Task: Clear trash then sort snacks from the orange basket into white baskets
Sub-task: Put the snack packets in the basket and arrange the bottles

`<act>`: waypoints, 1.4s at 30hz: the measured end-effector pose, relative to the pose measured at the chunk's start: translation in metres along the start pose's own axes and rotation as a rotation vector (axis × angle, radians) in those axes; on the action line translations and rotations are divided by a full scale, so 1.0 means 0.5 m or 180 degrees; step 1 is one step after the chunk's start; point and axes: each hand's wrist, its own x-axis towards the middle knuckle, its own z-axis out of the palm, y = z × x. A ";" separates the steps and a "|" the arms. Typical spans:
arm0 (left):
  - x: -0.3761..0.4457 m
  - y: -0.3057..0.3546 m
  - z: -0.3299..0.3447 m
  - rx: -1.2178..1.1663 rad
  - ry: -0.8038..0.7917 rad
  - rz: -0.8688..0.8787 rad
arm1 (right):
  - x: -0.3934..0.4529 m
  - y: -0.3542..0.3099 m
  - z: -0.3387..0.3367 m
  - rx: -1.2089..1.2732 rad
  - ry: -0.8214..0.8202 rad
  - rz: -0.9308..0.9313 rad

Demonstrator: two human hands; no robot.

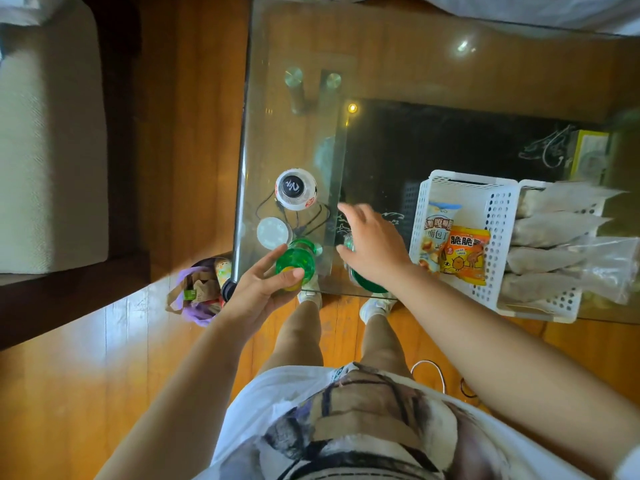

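My left hand (263, 289) grips a green bottle with a yellow cap (296, 263) at the near left edge of the glass table (294, 133). My right hand (372, 247) hovers with fingers spread over a second green bottle (363, 284), mostly hidden beneath it; whether it touches the bottle I cannot tell. A white basket (498, 220) to the right holds two snack packets (450, 247). A second white basket (557, 306) beside it holds several clear-wrapped packs (554, 230). No orange basket is visible.
A white bottle with a black cap (296, 188) and a round white lid (272, 233) stand on the table's left side, with a black cable around them. A purple-bagged trash bin (199, 292) sits on the wooden floor left of the table. A cushioned chair (52, 133) is far left.
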 end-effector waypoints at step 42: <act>0.116 0.057 0.224 0.1074 0.0193 0.0463 | -0.033 0.144 -0.062 0.0277 0.0912 0.0304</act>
